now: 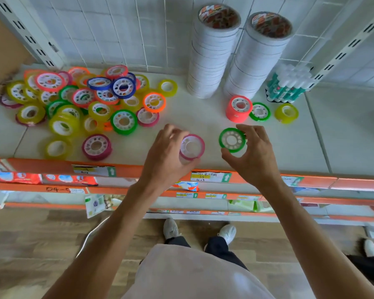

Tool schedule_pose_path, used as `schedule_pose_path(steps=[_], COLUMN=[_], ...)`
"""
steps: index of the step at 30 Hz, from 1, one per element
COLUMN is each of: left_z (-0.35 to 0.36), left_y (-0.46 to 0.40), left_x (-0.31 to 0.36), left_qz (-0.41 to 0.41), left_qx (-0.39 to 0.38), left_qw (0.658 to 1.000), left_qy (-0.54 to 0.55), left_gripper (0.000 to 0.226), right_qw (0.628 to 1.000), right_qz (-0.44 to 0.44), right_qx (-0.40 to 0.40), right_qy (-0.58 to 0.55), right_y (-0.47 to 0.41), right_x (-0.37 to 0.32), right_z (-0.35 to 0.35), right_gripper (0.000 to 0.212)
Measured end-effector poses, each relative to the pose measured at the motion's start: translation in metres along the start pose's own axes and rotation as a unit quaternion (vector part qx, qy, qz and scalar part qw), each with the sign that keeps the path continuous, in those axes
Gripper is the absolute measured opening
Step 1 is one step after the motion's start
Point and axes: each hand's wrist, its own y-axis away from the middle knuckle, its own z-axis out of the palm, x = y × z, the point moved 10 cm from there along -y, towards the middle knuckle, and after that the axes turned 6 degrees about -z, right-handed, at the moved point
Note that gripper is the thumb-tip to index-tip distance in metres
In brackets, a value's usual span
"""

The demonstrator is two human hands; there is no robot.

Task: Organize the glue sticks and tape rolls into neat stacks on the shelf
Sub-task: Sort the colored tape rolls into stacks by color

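White shelf [203, 117] with an orange front edge, tiled wall behind; a heap of tape rolls [82, 100] sits at left. Left hand [164, 154] grips a pink roll [192, 147], right hand [255, 152] pinches a green roll [232, 140].

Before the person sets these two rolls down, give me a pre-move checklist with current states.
1. Left hand has a grip on the pink roll: ok.
2. Right hand has a grip on the green roll: ok.
3. Matching green roll on shelf unobstructed: ok.
4. Orange-red stack upright: ok.
5. Loose pile sorted: not ok.
6. Glue sticks neatly stacked: cannot tell.
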Motion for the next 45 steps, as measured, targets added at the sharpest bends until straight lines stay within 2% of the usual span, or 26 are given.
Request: schedule_pose_path(steps=[8,13,18,37,41,45], left_z=[0.057,0.079,0.079,0.084,0.084,0.086], left_y=[-0.019,-0.024,-0.023,-0.023,-0.023,-0.023], left_x=[0.051,0.068,0.066,0.068,0.068,0.068], left_qz=[0.022,0.027,0.025,0.027,0.03,0.032], left_qx=[-0.029,-0.015,0.009,-0.004,-0.007,-0.008], left_qw=[0.998,0.998,0.998,0.999,0.999,0.999], left_qy=[0.048,0.056,0.058,0.034,0.03,0.022], left_gripper=[0.057,0.055,0.052,0.06,0.061,0.063], right_qw=[0.999,0.998,0.998,0.997,0.992,0.975], right_qz=[0.031,0.021,0.027,0.024,0.008,-0.034], right_qx=[0.027,0.04,0.013,0.003,-0.043,-0.149], right_qy=[0.03,0.048,0.061,0.077,0.117,0.16], right_y=[-0.011,-0.044,-0.07,-0.086,-0.091,-0.108], right_x=[0.064,0.085,0.1,0.101,0.097,0.092], right_z=[-0.041,-0.058,-0.055,-0.04,-0.04,-0.031], right_gripper=[0.063,0.061,0.065,0.064,0.074,0.071])
